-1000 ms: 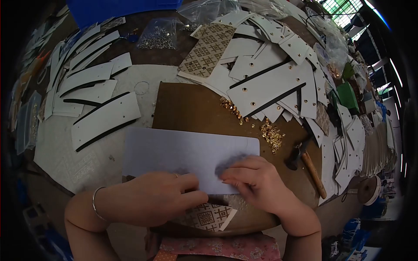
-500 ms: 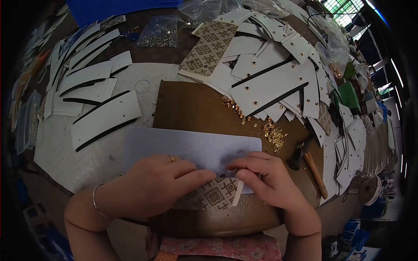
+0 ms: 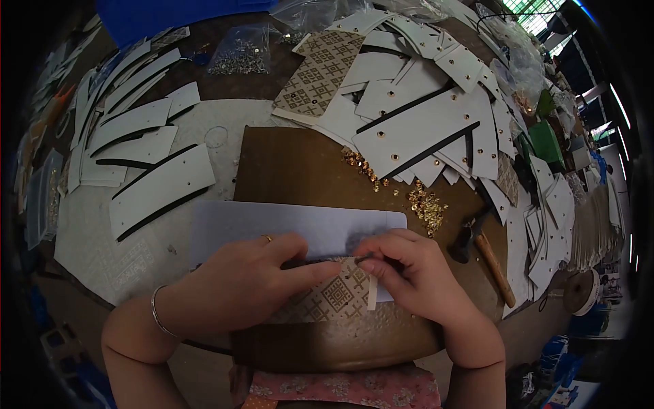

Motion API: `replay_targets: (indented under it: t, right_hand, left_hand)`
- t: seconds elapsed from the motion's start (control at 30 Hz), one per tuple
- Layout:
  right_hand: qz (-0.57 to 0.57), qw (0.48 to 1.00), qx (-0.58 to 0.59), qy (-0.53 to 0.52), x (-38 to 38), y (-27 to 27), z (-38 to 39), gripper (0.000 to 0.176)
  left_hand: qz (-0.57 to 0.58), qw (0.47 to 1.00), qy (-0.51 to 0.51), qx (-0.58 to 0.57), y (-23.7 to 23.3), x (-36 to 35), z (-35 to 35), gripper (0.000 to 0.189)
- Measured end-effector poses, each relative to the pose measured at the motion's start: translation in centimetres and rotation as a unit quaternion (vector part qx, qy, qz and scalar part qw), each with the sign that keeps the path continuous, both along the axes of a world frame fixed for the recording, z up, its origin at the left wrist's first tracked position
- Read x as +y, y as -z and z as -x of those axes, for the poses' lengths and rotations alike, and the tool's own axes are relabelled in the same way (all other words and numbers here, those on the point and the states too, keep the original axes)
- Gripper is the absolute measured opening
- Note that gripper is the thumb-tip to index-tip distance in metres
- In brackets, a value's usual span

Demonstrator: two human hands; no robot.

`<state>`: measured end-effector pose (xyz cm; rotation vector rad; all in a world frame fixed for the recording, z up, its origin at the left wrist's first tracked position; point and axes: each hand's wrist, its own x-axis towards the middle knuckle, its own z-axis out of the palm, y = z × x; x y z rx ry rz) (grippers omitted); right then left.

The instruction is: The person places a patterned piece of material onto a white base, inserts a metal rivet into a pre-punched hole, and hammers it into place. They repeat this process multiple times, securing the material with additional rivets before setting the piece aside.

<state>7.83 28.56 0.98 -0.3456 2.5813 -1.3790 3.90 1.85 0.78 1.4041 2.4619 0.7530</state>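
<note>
Near the front of the brown board lies a white panel (image 3: 300,217). A tan panel with a brown geometric pattern (image 3: 337,296) is held over its near side, with a pale strip along the right end. My left hand (image 3: 255,279) closes on the patterned panel's far edge, its thumb stretched along the surface, and hides the left part. At the far right corner my right hand (image 3: 415,273) pinches thumb and forefinger together; a small dark bit shows at the fingertips, too hidden to name. Gold rivet caps (image 3: 427,208) lie in a heap beyond the right hand.
A hammer (image 3: 492,262) with a wooden handle rests right of my right hand. Riveted white panels (image 3: 422,133) are piled at the far right, and more white panels (image 3: 163,191) lie left. A plastic bag of metal pieces (image 3: 240,54) is at the back.
The patterned panel has tipped, and its surface now catches more light. My right thumb and forefinger have come together at its far edge. My left hand stays on the panel.
</note>
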Motion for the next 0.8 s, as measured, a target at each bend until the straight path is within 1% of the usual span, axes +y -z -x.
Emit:
replay_targets:
  t: [0.03,0.13,0.37,0.43,0.57,0.63,0.67,0.7,0.73,0.77,0.8]
  right_hand:
    - [-0.017,1.0,0.009,-0.006,0.0,0.0,0.0,0.015]
    - [-0.02,0.999,0.024,-0.009,0.1,0.3,0.0,0.015]
    - [-0.03,0.999,0.02,-0.011,0.0,0.5,0.1,0.015]
    - [-0.051,0.998,0.042,-0.02,0.0,0.5,0.1,0.015]
    - [-0.042,0.998,0.042,-0.025,0.4,0.2,0.3,0.015]
    - [-0.029,0.997,0.058,0.031,0.9,-0.2,0.5,0.015]
    - [-0.029,0.997,0.058,0.03,1.4,-0.1,0.9,0.015]
    - [-0.091,0.984,0.131,0.073,2.1,0.1,1.6,0.015]
    - [-0.152,0.961,0.203,0.114,2.6,0.5,2.3,0.015]
    - [-0.142,0.959,0.193,0.155,2.7,1.1,2.9,0.015]
    - [-0.142,0.958,0.193,0.156,2.8,1.7,3.6,0.015]
  left_hand:
    - [0.001,1.0,-0.001,-0.004,-0.1,0.0,0.0,0.046]
    - [-0.004,1.0,-0.005,-0.006,0.2,0.1,0.0,0.047]
    - [-0.006,1.0,-0.001,-0.009,0.4,0.2,0.1,0.047]
    - [-0.001,1.0,-0.006,-0.003,0.3,0.3,0.1,0.047]
    - [-0.002,1.0,-0.004,-0.005,0.4,0.3,0.1,0.048]
    - [-0.004,1.0,-0.003,-0.01,0.4,0.3,0.2,0.047]
    - [-0.005,1.0,-0.003,-0.009,0.3,0.3,0.2,0.047]
    - [-0.005,1.0,-0.004,-0.013,0.3,0.3,0.2,0.046]
    - [-0.004,1.0,-0.005,-0.016,0.3,0.3,0.2,0.045]
    - [-0.005,1.0,-0.005,-0.017,0.3,0.3,0.2,0.045]
    - [-0.002,1.0,-0.007,-0.017,0.3,0.3,0.2,0.045]
